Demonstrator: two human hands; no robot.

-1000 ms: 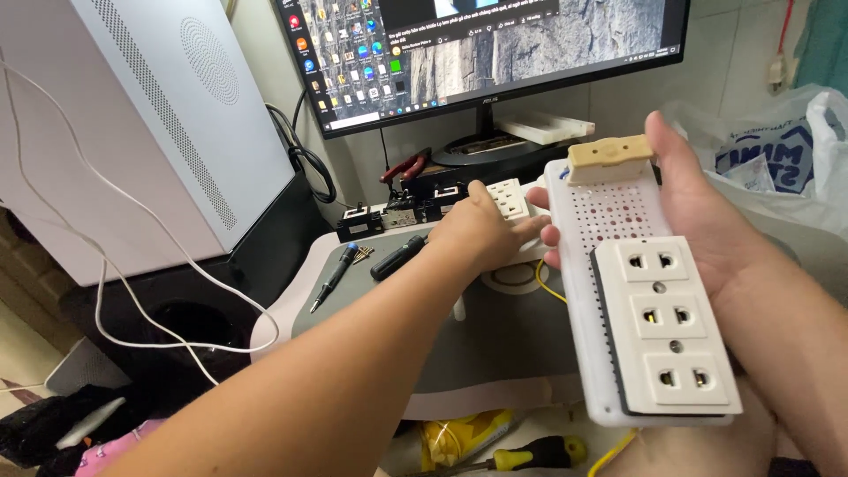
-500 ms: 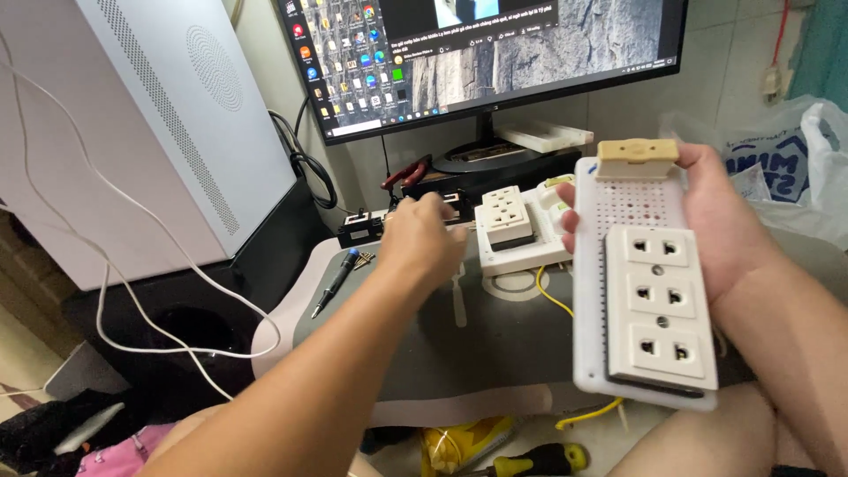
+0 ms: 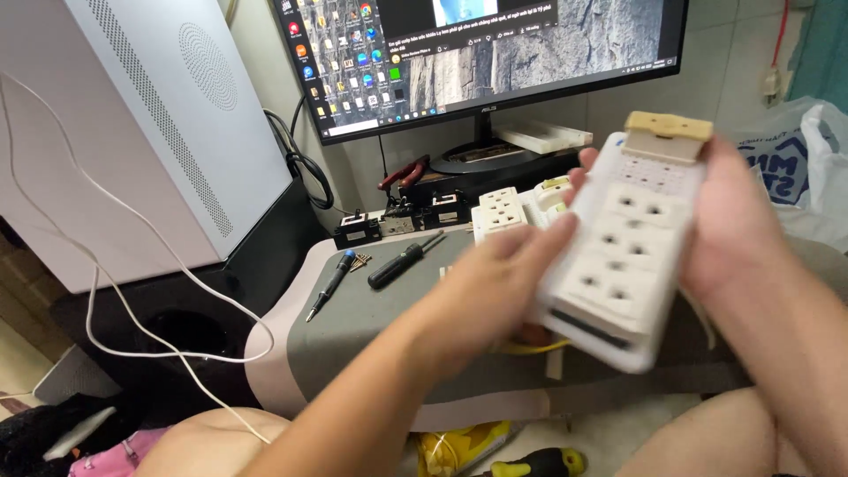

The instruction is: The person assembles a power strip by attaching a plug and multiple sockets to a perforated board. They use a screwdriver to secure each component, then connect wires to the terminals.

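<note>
White plastic socket strip (image 3: 629, 256) gripped by right hand (image 3: 733, 221), left hand (image 3: 495, 283) clasping its near edge, above the tabletop (image 3: 353, 327); likely to slip if either grip loosens.

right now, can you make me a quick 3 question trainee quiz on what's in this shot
1. True or false: both hands are on the white socket board.
2. Which tool lies on the grey mat left of the hands? A) screwdriver B) hammer C) tape measure
3. What stands behind the mat, lit up?

Key:
1. True: the right hand grips its far side, and the left hand touches its near edge.
2. A: a black-handled screwdriver, with a thinner black and blue one beside it.
3. A computer monitor.
</note>
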